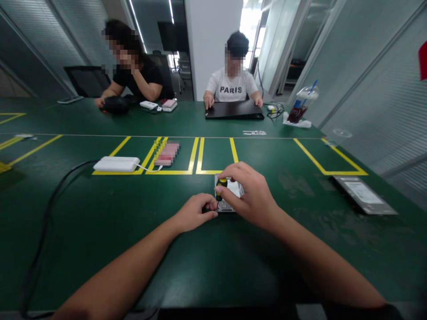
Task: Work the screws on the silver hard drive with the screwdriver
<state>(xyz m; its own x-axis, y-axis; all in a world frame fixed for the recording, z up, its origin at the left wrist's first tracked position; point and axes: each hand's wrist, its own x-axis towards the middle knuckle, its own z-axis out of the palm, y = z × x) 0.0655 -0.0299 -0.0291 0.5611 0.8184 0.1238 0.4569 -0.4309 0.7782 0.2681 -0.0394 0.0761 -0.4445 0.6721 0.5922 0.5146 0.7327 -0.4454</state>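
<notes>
A hard drive with a pale label lies flat on the green table in front of me. My right hand is closed around a short black-and-yellow screwdriver, held nearly upright. The screwdriver's shaft points down at the drive's near left corner; whether the tip sits in a screw is too small to tell. From the left, my left hand grips that same corner with curled fingers and thumb. Part of the drive's right side is hidden behind my right hand.
A white power bank with a cable lies left, by a pinkish phone. Another metal drive-like unit lies right. Across the table, one person holds a black laptop; another sits left. A drink cup stands far right.
</notes>
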